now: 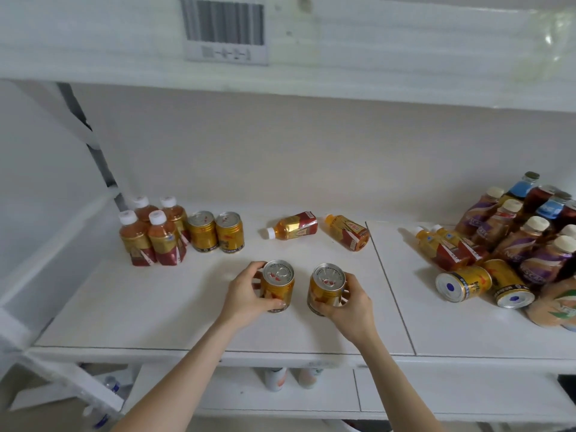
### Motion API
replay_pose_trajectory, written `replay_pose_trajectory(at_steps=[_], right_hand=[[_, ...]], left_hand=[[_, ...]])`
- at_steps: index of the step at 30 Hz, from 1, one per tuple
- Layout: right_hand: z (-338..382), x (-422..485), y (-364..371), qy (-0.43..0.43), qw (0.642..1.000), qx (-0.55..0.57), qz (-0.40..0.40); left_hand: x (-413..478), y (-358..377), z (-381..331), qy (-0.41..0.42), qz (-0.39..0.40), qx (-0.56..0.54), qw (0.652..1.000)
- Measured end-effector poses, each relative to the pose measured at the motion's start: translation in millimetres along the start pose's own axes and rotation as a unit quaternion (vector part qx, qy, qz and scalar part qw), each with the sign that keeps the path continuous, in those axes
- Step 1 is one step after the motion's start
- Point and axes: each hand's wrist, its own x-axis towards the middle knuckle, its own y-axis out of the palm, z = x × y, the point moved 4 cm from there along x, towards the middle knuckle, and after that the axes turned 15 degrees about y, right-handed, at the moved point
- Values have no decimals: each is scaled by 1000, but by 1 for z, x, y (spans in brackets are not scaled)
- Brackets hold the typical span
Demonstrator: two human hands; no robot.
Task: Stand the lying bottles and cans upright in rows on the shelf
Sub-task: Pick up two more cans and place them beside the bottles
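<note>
My left hand [246,296] grips an upright gold can [278,282] at mid-shelf. My right hand [349,302] grips a second upright gold can [327,286] just to its right. On the white shelf [156,307], at the back left, several tea bottles [156,235] stand upright with two gold cans [216,232] beside them. Two tea bottles lie on their sides behind my hands: one [294,227] and another [347,233]. At the right, more bottles [442,247] and two gold cans [464,285] lie on their sides.
A pile of purple-labelled and blue-labelled bottles [523,232] leans at the far right. An upper shelf with a barcode label [224,29] hangs overhead. A lower shelf [280,391] holds a few bottles. A slanted white frame post [90,141] stands at left.
</note>
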Motion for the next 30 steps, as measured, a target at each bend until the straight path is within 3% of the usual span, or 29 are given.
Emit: replay_pose_trajectory(at_steps=[8, 18, 25, 30], right_hand=[[37, -34, 78, 19, 999, -1, -40], [77, -20, 162, 30, 999, -26, -5], [94, 19, 203, 35, 998, -42, 34], [98, 38, 213, 47, 998, -37, 37]], left_hand=[[-1, -84, 30, 16, 23, 26, 999], [14, -138, 76, -12, -46, 16, 999], [31, -149, 96, -18, -76, 34, 996], [37, -148, 96, -19, -139, 53, 989]])
